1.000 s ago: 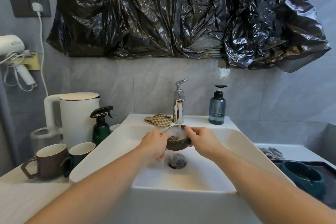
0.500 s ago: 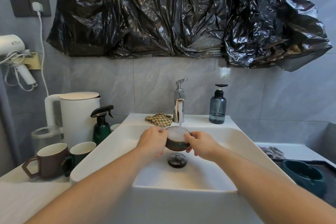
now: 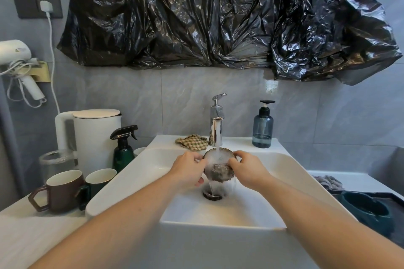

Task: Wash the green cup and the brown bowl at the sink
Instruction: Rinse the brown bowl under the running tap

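Under the tap (image 3: 216, 120), which I take as the marker for everything here, the brown bowl (image 3: 219, 167) has been tipped since a moment ago: half a second back it sat nearly level and brimming, and now its mouth faces up and back toward the spout while water spills off its near edge into the drain (image 3: 212, 195). Far to the tap's left the glossy brown mug (image 3: 61, 190) and, touching it, the green cup (image 3: 99, 182) stand upright on the counter, mouths up, as before. Behind them are a smooth white kettle (image 3: 91, 137) and a dark green spray bottle (image 3: 123, 148). Just left of the stream the left hand (image 3: 188, 171) grips the bowl's rim, fingers curled round it. The bowl is round, dark and speckled, held over the glazed white sink (image 3: 135, 172). Just right of the stream the right hand (image 3: 249, 170) pinches the opposite rim. Right of the tap stands a translucent blue pump bottle (image 3: 262, 129).
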The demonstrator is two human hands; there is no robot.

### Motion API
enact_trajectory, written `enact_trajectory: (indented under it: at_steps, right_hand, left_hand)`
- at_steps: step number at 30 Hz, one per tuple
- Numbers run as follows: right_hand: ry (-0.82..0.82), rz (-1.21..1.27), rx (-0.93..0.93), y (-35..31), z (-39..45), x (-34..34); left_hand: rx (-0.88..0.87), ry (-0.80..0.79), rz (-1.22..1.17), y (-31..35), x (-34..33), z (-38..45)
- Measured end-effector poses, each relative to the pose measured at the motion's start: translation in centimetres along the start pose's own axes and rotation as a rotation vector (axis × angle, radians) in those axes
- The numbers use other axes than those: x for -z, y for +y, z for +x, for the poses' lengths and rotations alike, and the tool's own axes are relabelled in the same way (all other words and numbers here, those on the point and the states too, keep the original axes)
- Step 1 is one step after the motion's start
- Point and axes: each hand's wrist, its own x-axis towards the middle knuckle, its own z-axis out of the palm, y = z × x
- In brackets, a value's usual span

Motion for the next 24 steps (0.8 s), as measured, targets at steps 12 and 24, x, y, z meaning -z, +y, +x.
enact_trajectory:
  at_steps: [12, 24]
  right_hand:
    - [0.072, -0.061, 0.017, 0.23, 0.19, 0.38]
    - [-0.045, -0.018, -0.017, -0.06, -0.18, 0.24]
  left_hand:
    - [-0.049, -0.077, -0.050, 0.46, -0.51, -0.28]
    - [-0.091, -0.025, -0.095, 0.21, -0.29, 0.16]
